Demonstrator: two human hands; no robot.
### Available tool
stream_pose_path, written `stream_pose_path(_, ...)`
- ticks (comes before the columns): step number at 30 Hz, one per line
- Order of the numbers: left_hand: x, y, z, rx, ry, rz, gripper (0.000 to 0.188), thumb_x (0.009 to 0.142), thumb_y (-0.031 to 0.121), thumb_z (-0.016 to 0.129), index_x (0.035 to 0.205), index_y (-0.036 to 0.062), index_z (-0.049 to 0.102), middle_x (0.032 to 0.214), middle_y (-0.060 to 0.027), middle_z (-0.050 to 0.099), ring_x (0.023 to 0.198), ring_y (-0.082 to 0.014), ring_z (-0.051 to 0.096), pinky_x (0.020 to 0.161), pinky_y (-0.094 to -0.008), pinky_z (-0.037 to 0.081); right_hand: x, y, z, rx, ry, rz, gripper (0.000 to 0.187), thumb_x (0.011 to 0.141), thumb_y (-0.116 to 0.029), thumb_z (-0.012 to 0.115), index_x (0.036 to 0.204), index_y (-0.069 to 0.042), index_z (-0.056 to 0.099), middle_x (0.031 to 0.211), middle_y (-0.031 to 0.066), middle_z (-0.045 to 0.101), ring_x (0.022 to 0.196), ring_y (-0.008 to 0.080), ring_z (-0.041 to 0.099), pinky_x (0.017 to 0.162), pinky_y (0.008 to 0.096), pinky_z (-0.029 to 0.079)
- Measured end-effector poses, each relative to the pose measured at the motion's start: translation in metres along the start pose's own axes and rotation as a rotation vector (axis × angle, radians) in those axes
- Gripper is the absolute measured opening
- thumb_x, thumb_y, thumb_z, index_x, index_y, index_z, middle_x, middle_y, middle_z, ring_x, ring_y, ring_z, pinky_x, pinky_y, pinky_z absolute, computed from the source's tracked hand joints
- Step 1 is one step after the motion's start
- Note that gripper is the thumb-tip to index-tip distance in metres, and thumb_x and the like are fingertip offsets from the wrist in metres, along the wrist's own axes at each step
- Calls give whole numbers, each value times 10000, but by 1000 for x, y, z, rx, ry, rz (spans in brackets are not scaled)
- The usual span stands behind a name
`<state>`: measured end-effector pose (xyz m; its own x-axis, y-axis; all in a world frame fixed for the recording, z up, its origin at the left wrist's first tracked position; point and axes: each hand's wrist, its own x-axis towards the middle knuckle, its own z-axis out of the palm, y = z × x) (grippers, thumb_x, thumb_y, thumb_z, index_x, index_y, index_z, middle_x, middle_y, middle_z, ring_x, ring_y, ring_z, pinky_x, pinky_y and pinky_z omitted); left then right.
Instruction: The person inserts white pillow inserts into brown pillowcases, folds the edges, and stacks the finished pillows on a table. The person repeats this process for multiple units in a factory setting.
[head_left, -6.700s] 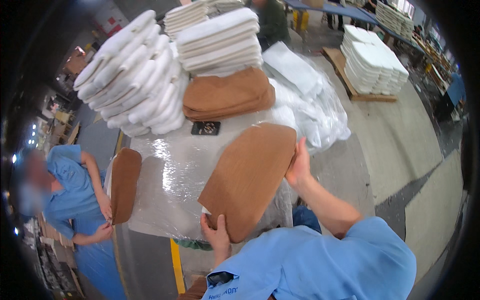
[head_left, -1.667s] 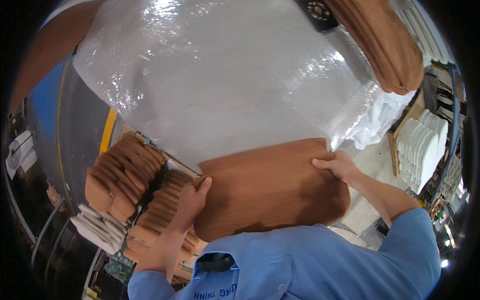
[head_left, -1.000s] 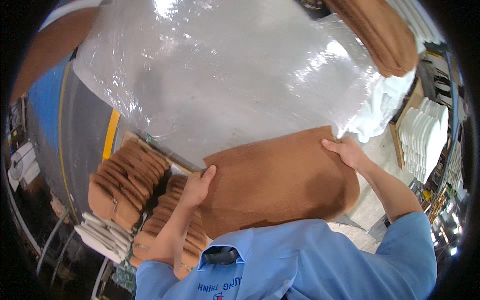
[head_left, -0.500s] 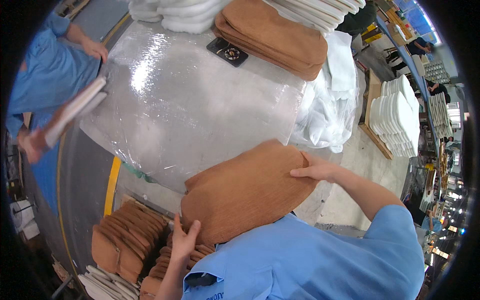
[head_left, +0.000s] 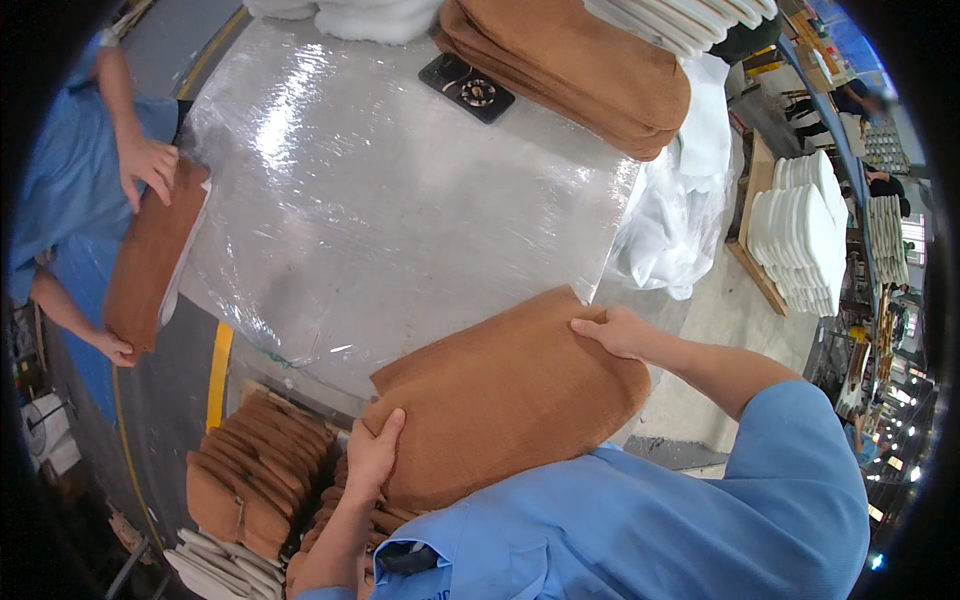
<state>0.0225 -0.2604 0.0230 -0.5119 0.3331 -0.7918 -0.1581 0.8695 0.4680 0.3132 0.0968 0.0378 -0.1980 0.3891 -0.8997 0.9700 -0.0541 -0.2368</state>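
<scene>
A flat brown fabric cushion (head_left: 500,400) with a rounded right end lies across the near side of the plastic-wrapped table, in front of my body. My left hand (head_left: 376,455) grips its left end, thumb on top. At its upper right edge my right hand (head_left: 615,332) pinches it, the thumb lying over the fabric and the other fingers hidden beneath. Several similar brown cushions (head_left: 570,60) are stacked on the table's far side. Beside that stack rests a dark phone (head_left: 467,88) with a round ring on its back.
Clear film covers the table (head_left: 400,200). At left, a co-worker's hands (head_left: 150,170) hold another brown piece (head_left: 160,260). Brown cushions (head_left: 260,460) fill the lower left, beside white pads (head_left: 225,565). White pads (head_left: 795,235) stand on a pallet at right; bagged white material (head_left: 660,230) hangs by the table.
My left hand has closed on the cushion's left end, and the right hand has shifted slightly along the edge. The co-worker's piece has turned, showing its brown face.
</scene>
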Motion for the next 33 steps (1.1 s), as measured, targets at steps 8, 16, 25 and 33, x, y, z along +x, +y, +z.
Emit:
stream_pose_path(8, 22, -9, -4, 112, 13, -26, 673, 1017, 500, 696, 1232, -137, 659, 1198, -304, 723, 1187, -371, 694, 1027, -433, 511, 27, 16, 12, -36, 29, 78, 838, 999, -735, 524, 1236, 34, 755, 1259, 306, 723, 1234, 437, 675, 1069, 476, 502)
stream_pose_path(16, 57, -8, -9, 10, -123, -205, 756, 1092, 564, 530, 1361, -135, 635, 1324, -260, 705, 1237, -338, 666, 1037, -418, 507, 28, -1, -3, 87, -74, 107, 835, 1065, -717, 398, 1481, -24, 609, 1517, 242, 585, 1427, 374, 543, 1167, 484, 434)
stream_pose_path(25, 56, -3, -47, -470, -297, -250, 789, 1113, 632, 416, 1476, -52, 566, 1495, -199, 615, 1343, -328, 612, 1103, -449, 499, -5, 12, -31, 670, -56, -158, 901, 1073, -759, 285, 1585, -41, 470, 1600, 165, 515, 1460, 291, 488, 1188, 443, 419)
stream_pose_path(33, -17, 2, -40, -950, -90, 271, 868, 1097, 700, 340, 1545, -35, 456, 1542, -226, 565, 1486, -338, 478, 1294, -479, 277, -16, 33, 11, 957, 91, -797, 833, 1090, -737, 271, 1415, -85, 675, 1514, 213, 582, 1337, 294, 593, 1118, 524, 464)
